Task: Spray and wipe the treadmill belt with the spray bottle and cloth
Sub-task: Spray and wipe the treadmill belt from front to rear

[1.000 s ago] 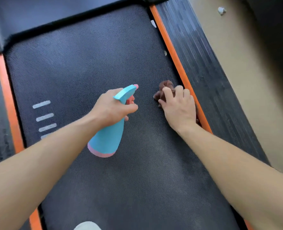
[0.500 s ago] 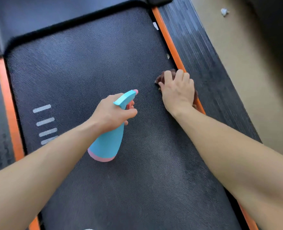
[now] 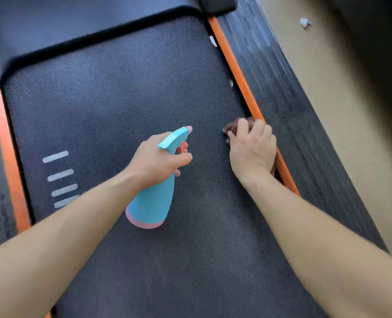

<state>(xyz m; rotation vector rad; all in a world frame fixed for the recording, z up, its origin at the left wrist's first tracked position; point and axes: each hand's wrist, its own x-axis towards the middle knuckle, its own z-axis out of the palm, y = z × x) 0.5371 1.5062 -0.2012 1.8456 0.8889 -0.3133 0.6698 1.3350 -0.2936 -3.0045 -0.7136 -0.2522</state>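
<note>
The dark woven treadmill belt (image 3: 121, 88) fills the middle of the view. My left hand (image 3: 153, 159) grips the neck of a light blue spray bottle (image 3: 151, 203) with a pink base and pink nozzle, held above the belt's centre with the nozzle pointing away and to the right. My right hand (image 3: 252, 150) lies curled over a bunched brown cloth (image 3: 232, 127), pressing it onto the belt's right edge against the orange strip (image 3: 236, 72). Most of the cloth is hidden under that hand.
A ribbed black side rail (image 3: 282, 88) runs beyond the orange strip, with tan floor (image 3: 328, 111) and a small white scrap (image 3: 305, 22) past it. Another orange strip (image 3: 9, 157) borders the left. White stripes (image 3: 59, 175) mark the belt. The black motor cover (image 3: 75, 24) closes the far end.
My right hand slid the cloth away along the right edge, then back toward me. My left hand with the bottle stayed nearly still.
</note>
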